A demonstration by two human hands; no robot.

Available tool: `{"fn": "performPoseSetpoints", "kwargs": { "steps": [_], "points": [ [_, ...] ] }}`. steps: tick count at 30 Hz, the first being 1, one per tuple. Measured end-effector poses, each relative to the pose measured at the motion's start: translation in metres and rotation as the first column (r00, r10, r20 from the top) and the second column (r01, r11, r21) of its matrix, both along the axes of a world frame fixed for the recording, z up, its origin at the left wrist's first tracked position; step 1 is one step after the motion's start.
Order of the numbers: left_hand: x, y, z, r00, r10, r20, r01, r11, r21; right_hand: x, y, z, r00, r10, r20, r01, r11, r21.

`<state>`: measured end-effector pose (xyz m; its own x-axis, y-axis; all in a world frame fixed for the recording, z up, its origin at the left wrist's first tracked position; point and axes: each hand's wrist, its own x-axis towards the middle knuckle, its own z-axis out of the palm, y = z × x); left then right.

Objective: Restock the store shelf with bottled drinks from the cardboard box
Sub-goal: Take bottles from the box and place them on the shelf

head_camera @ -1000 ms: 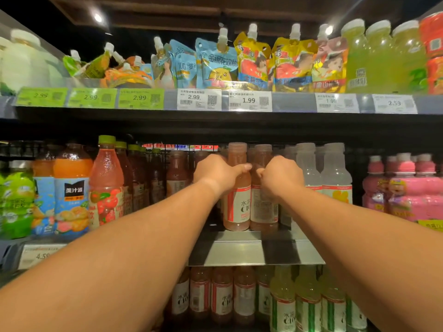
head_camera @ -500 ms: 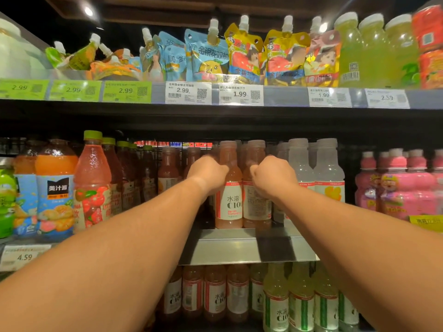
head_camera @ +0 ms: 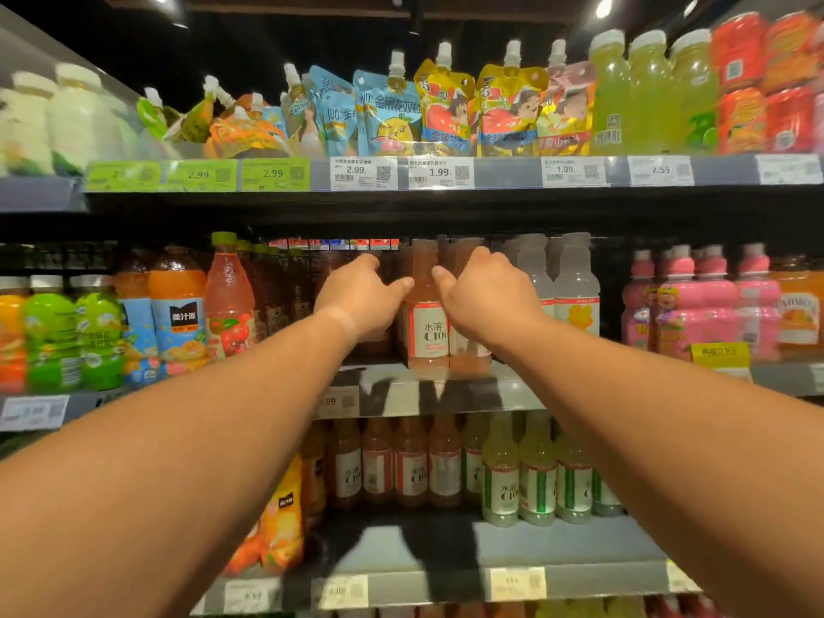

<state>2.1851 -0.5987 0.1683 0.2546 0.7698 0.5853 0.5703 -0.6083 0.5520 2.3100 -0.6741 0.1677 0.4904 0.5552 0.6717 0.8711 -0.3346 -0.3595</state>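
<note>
both hands up at the middle shelf (head_camera: 446, 396), left hand (head_camera: 356, 301) and right hand (head_camera: 486, 296) curled round upright pink bottles either side of the front bottle (head_camera: 426, 318) between them

Dark ceiling (head_camera: 312, 33) with bright spotlights (head_camera: 603, 7) above grey shelving

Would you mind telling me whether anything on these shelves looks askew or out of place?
Yes: on the top shelf, the green and orange pouches at the left end have toppled and lie tilted on one another, while the blue and yellow pouches beside them stand upright. No spills or damage show.
</note>
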Motion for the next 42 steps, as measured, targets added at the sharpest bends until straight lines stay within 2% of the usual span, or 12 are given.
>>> {"fn": "performPoseSetpoints", "kwargs": {
  "steps": [4,8,16,21,25,32,36,38,42],
  "points": [
    [-0.046,-0.038,-0.011,0.996,0.072,-0.048,-0.068,0.994,0.091,-0.037,-0.052,-0.018,0.999,0.029,-0.040,-0.031,0.999,-0.036],
    [-0.090,-0.084,-0.071,0.993,0.106,-0.045,-0.102,0.991,0.091,-0.076,-0.096,-0.087,0.981,0.096,-0.166,-0.109,0.991,-0.073],
    [-0.160,-0.165,-0.281,0.990,0.115,-0.080,-0.128,0.976,-0.178,-0.159,-0.173,-0.280,0.940,0.075,-0.334,-0.176,0.942,-0.284],
    [-0.192,-0.212,-0.408,0.969,0.069,-0.237,-0.155,0.917,-0.368,-0.195,-0.220,-0.409,0.928,0.099,-0.359,-0.241,0.895,-0.376],
    [-0.214,-0.240,-0.489,0.925,0.011,-0.381,-0.213,0.843,-0.494,-0.214,-0.239,-0.494,0.910,0.039,-0.412,-0.277,0.797,-0.537],
    [-0.221,-0.215,-0.568,0.850,-0.038,-0.525,-0.316,0.761,-0.566,-0.212,-0.212,-0.582,0.840,-0.072,-0.537,-0.366,0.657,-0.660],
    [-0.209,-0.180,-0.624,0.814,-0.056,-0.578,-0.401,0.666,-0.629,-0.205,-0.187,-0.632,0.831,-0.086,-0.550,-0.373,0.647,-0.665],
    [-0.203,-0.161,-0.659,0.771,-0.108,-0.628,-0.419,0.657,-0.627,-0.202,-0.173,-0.662,0.855,-0.032,-0.517,-0.398,0.599,-0.695],
    [-0.195,-0.138,-0.715,0.677,-0.223,-0.701,-0.438,0.644,-0.627,-0.198,-0.144,-0.721,0.833,-0.031,-0.552,-0.461,0.512,-0.725]
  ]
}}
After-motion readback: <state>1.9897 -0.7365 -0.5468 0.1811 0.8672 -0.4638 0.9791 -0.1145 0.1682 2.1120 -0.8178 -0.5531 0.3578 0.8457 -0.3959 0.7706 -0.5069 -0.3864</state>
